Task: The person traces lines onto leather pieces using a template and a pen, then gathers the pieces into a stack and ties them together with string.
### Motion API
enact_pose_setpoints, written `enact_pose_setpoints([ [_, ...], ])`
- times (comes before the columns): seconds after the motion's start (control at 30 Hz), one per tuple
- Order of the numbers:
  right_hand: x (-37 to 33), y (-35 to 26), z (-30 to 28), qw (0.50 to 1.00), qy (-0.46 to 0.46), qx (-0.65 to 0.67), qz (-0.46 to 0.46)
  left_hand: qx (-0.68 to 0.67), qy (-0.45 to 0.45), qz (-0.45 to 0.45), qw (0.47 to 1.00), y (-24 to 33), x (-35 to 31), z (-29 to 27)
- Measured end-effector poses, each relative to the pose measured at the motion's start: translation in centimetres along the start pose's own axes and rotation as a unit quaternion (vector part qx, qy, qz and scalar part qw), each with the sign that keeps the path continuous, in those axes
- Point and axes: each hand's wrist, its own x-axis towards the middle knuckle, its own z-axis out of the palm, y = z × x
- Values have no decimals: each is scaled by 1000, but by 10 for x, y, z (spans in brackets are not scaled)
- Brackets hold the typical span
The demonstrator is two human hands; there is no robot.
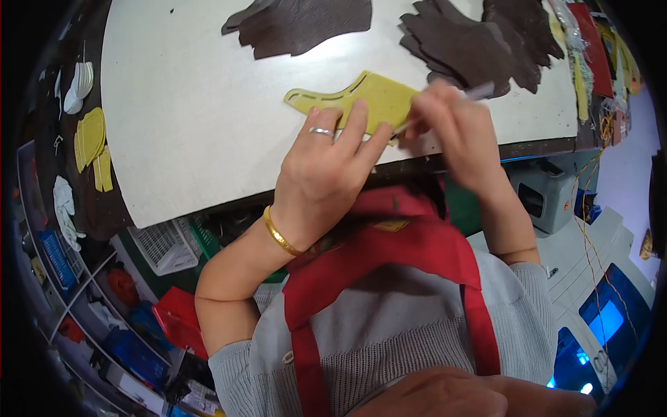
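A yellow pattern template (381, 96), curved and with slots along its edge, lies near the front edge of the white work board. My left hand (321, 163) lies over it with fingers spread, pressing it down from the near side. In my right hand (462, 135) is a slim pen-like tool (481, 90), its thin tip slanting down at the template's right end. That hand is smeared by motion, and its fingers hide the tool's middle. Whether a leather piece lies under the template, I cannot tell.
Dark brown leather pieces (306, 28) lie at the back of the white board (187, 125), with more stacks (469, 48) at back right. Yellow templates (90, 139) and a white glove (64, 208) sit left. A grey machine housing (552, 198) stands right, near hanging wires (583, 229).
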Motion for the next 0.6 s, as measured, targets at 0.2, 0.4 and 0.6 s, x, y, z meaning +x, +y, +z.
enact_pose_setpoints([
  [0.2,11,31,-20,885,35,438,154,14,11,6,1000,1,0,3],
  [0.4,12,39,-19,871,54,469,134,12,26,-1,1000,3,0,6],
  [0.6,14,45,-20,866,47,489,89,27,40,-10,999,1,1,8],
])
